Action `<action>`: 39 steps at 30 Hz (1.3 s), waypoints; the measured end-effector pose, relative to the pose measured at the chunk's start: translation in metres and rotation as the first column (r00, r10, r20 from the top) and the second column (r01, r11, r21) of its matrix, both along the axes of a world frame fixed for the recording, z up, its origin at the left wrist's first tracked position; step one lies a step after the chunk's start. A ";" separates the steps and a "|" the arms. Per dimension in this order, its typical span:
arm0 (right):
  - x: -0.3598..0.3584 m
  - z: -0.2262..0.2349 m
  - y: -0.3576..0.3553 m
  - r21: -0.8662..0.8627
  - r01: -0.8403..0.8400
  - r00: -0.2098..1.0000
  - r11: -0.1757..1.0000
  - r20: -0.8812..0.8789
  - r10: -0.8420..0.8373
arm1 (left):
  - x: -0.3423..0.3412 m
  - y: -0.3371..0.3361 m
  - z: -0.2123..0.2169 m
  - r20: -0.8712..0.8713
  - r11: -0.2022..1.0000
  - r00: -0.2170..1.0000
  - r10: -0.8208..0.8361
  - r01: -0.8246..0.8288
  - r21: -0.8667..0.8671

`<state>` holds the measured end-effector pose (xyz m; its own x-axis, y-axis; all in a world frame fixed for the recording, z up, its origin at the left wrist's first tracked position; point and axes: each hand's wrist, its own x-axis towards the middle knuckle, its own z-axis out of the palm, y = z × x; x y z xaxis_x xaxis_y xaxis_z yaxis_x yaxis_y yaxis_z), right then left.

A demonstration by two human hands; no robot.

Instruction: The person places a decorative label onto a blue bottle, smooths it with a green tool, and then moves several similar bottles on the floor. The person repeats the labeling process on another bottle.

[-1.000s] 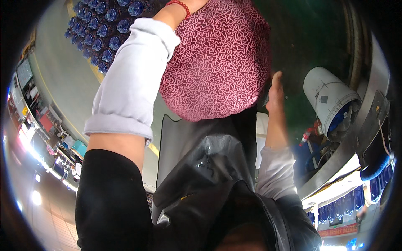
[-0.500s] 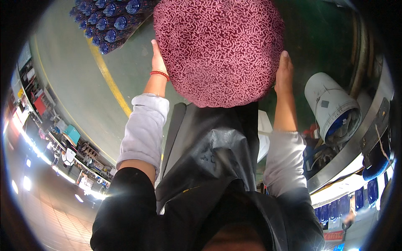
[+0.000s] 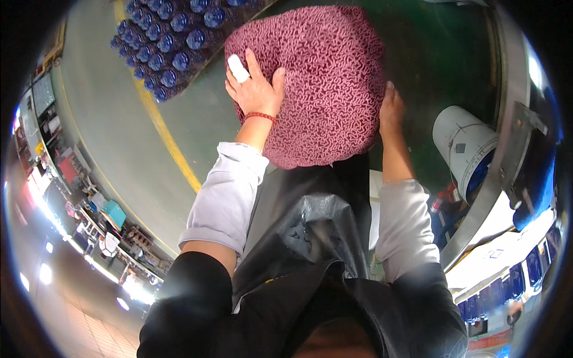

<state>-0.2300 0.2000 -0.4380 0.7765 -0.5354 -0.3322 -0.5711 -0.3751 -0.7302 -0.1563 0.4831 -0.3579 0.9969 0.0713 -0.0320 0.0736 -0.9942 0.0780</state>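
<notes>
Left hand (image 3: pixel 255 89) lies open, flat on the maroon patterned bundle (image 3: pixel 319 83); right hand (image 3: pixel 391 107) presses open against its right side.

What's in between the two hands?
In the head view, the pink patterned bundle fills the gap between the left hand and right hand.

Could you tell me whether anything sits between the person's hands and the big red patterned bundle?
Nothing visible does. The left hand lies flat on the bundle, and the right hand presses against its right side. The white bandage is on a left finger, on the side away from the bundle.
</notes>
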 end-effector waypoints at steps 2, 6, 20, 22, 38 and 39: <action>-0.003 0.001 -0.003 -0.085 -0.061 0.996 0.995 0.058 0.066 | -0.003 0.001 0.003 -0.022 1.000 1.000 0.006 -0.006 0.004; -0.019 0.017 -0.013 -0.026 -0.111 0.980 0.993 0.161 0.114 | -0.068 -0.009 0.014 0.031 0.972 0.999 0.043 -0.035 -0.231; -0.036 0.021 -0.010 0.664 -0.155 0.978 0.732 -0.002 0.209 | -0.192 -0.021 0.003 -0.958 -0.820 0.200 0.205 -0.499 -0.279; -0.035 0.025 -0.009 0.721 -0.124 0.987 0.682 0.017 0.161 | -0.185 -0.027 0.010 -0.956 -0.795 0.250 0.156 -0.542 -0.272; -0.126 0.059 0.185 0.743 0.502 0.729 0.442 -0.639 0.246 | 0.005 0.128 -0.027 -0.491 0.380 0.780 0.387 -0.620 -0.686; -0.126 0.064 0.182 0.796 0.474 0.727 0.376 -0.595 0.343 | 0.005 0.129 -0.026 -0.415 0.510 0.829 0.375 -0.558 -0.654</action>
<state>-0.3556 0.3816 -0.3740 0.1452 0.3507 -0.9251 -0.9558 0.2913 -0.0396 -0.1512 0.6118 -0.3839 0.7876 0.3851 -0.4811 0.6136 -0.4188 0.6694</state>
